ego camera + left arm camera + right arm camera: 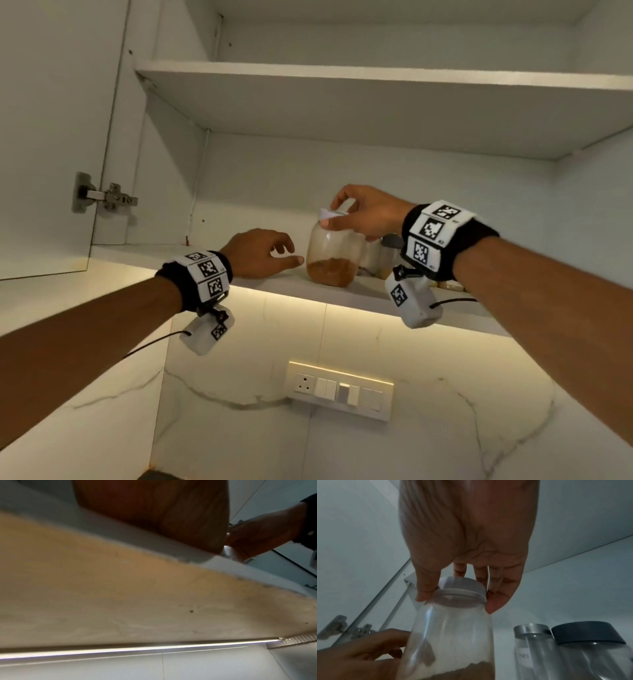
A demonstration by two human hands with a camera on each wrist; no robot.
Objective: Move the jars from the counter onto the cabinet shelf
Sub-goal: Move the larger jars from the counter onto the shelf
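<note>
Head view, jar: the clear jar (334, 255) with a white lid (330, 214) stands upright on the lower cabinet shelf (267, 279), a layer of brown powder at its bottom.
Head view, right hand: the right hand (368, 214) comes over the top, thumb and fingertips pinching the lid rim.
Head view, left hand: the left hand (262, 251) rests on the shelf just left of the jar, fingers loose and grasping nothing; whether a fingertip touches the glass is unclear.
Head view, surroundings: more jars sit behind the right wrist, mostly hidden. Cabinet door (51, 137) stands open at left; a switch panel (340, 390) sits on the marble wall below.
Left wrist view: blurred. The shelf underside (137, 601) fills the frame, with a light strip (137, 649) beneath; the left hand's fingers are not visible here.
Right wrist view, grip: the right hand's fingers (496, 601) curl round the white lid (460, 589).
Right wrist view, neighbours: a silver-lidded jar (532, 649) and a black-lidded jar (590, 655) stand side by side, right of the held jar.
</note>
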